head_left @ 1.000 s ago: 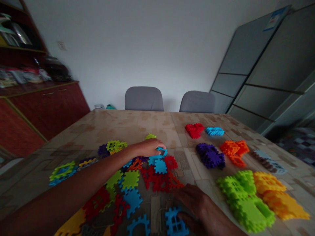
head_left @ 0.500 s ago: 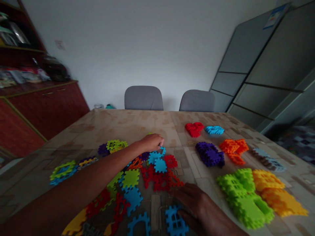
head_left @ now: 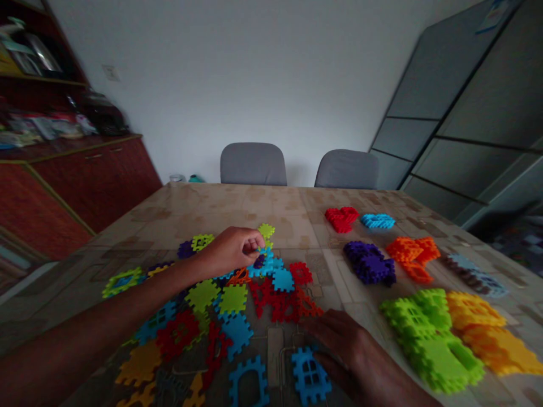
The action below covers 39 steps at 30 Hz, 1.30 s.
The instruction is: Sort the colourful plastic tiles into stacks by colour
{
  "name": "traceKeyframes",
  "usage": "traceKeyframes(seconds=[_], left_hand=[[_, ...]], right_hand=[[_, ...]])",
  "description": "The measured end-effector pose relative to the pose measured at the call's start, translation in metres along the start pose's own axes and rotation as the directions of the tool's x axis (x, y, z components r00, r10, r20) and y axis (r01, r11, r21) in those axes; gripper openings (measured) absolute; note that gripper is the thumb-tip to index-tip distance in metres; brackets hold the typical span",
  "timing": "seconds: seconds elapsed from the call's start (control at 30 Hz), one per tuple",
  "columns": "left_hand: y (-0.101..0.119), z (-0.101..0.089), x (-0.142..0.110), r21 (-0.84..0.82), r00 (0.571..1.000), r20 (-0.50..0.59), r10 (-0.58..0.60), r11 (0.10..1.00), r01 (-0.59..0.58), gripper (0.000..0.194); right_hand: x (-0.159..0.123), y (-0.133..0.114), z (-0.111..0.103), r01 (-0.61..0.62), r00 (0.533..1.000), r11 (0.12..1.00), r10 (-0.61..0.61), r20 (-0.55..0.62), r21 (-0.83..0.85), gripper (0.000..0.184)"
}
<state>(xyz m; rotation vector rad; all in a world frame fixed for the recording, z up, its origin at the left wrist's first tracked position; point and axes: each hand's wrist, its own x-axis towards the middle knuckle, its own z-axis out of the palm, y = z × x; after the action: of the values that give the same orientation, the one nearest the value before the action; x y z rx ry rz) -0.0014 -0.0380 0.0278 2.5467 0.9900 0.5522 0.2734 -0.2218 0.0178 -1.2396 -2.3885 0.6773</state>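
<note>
My left hand (head_left: 238, 249) reaches over the loose pile of interlocking plastic pieces, its fingers curled. Beside the fingertips lie light blue pieces (head_left: 266, 261) and a yellow-green piece (head_left: 267, 230); whether the fingers grip one is hidden. My right hand (head_left: 345, 346) rests low over the table with fingers stretched out. Its fingertips are close to an orange-red triangular piece (head_left: 309, 306). A blue window piece (head_left: 311, 376) lies beside its thumb. Left of it are a blue arch piece (head_left: 249, 381), a blue square (head_left: 236, 334) and several red pieces (head_left: 280, 302).
Stacks sorted by colour stand on the right: red (head_left: 341, 219), light blue (head_left: 377, 221), purple (head_left: 369, 263), orange (head_left: 413, 257), green (head_left: 432, 339), yellow (head_left: 494, 333) and grey-brown (head_left: 475, 274). Two grey chairs (head_left: 253, 164) are behind the table (head_left: 292, 209).
My left hand has drawn back to the left, uncovering the yellow-green piece and more of the light blue ones. My right hand stays nearly in place. The view has shifted slightly.
</note>
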Motion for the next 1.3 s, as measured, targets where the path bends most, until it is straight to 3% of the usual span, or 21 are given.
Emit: traceKeyframes(seconds=[0.1,0.23,0.33,0.43,0.53,0.63,0.77,0.9,1.1,1.3], left_hand=[[0.032,0.007,-0.050,-0.005,0.995,-0.018,0.097,0.995,-0.097,0.017],[0.072,0.019,-0.102,0.066,0.955,0.072,0.287,0.954,-0.291,0.018],[0.091,0.024,-0.115,0.139,0.908,0.140,0.395,0.900,-0.413,0.014],[0.099,0.025,-0.116,0.144,0.892,0.130,0.433,0.882,-0.449,0.007],[0.100,0.028,-0.126,0.143,0.926,0.020,0.378,0.915,-0.377,0.021],[0.096,0.036,-0.151,0.185,0.968,-0.118,0.220,0.963,-0.196,0.034],[0.092,0.046,-0.180,0.218,0.992,-0.072,0.102,0.972,-0.084,0.062],[0.090,0.054,-0.182,0.173,0.994,-0.072,0.083,0.983,-0.069,0.081],[0.091,0.060,-0.177,0.223,0.989,-0.120,0.085,0.973,-0.056,0.080],[0.092,0.063,-0.184,0.278,0.991,-0.057,0.119,0.955,-0.098,0.093]], right_hand=[[0.000,0.000,0.001,0.014,1.000,1.000,-0.014,0.010,-0.028,0.050],[0.001,0.002,0.005,0.022,1.000,0.998,-0.021,0.019,-0.067,0.046],[0.001,0.004,0.009,0.030,0.999,0.995,-0.027,0.029,-0.093,0.042],[0.000,0.006,0.010,0.066,0.998,0.991,-0.065,0.008,-0.114,0.043],[-0.002,0.010,0.010,0.102,0.994,0.986,-0.106,-0.022,-0.133,0.044],[-0.004,0.015,0.011,0.105,0.993,0.986,-0.110,-0.035,-0.131,0.043],[-0.005,0.014,0.013,0.093,0.995,0.989,-0.098,-0.036,-0.114,0.040],[-0.004,0.005,0.010,0.071,0.997,0.992,-0.073,-0.022,-0.100,0.041],[-0.003,0.004,0.008,0.092,0.995,0.989,-0.096,-0.033,-0.116,0.040],[-0.004,0.005,0.008,0.083,0.996,0.989,-0.086,-0.017,-0.120,0.040]])
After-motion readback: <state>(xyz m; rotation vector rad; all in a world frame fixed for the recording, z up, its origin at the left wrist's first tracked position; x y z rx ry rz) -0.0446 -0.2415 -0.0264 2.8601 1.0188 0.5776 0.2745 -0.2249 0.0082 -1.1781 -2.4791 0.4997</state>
